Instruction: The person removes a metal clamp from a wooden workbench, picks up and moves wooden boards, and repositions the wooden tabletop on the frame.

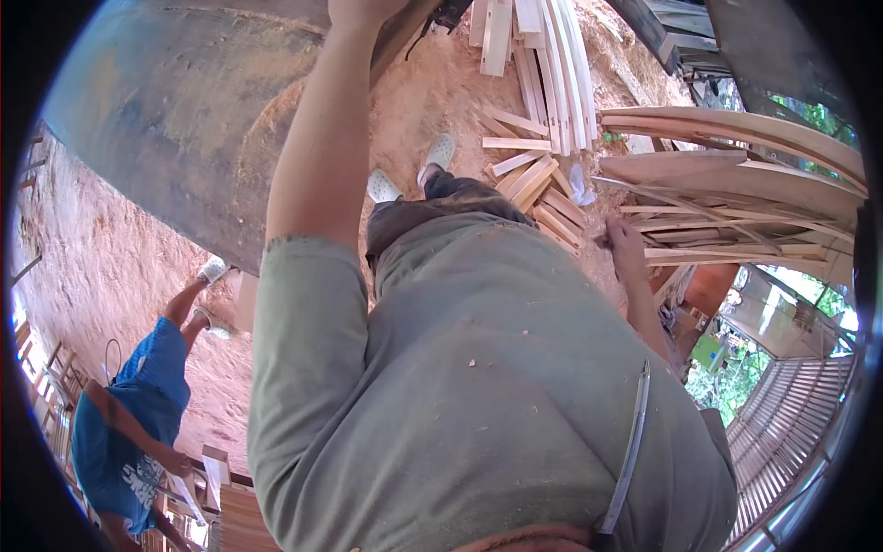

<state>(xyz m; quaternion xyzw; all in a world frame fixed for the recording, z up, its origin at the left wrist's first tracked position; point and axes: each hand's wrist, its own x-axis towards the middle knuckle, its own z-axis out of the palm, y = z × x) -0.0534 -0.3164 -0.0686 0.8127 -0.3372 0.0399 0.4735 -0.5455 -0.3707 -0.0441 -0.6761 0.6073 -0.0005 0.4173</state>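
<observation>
Left hand [364, 8]: up by the worktop [175, 101], grip cropped, can't tell!
Right hand [629, 252]: near curved planks [676, 168], grip unclear!

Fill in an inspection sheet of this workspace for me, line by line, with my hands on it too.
Surface: broad worn work surface, stained and dusty.
Job's things: long wood strips and stacked boards, several curved.
Clutter: short wood pieces in a loose pile on the littered ground; a crumpled, pale item, perhaps plastic.
Hands: left hand mostly cut off by the top edge; right hand beside the stacked boards, grip unclear.
Cables: none certain; a thin dark loop near the co-worker may be wire.
Surroundings: co-worker in blue; slatted structure and greenery on the right.
</observation>
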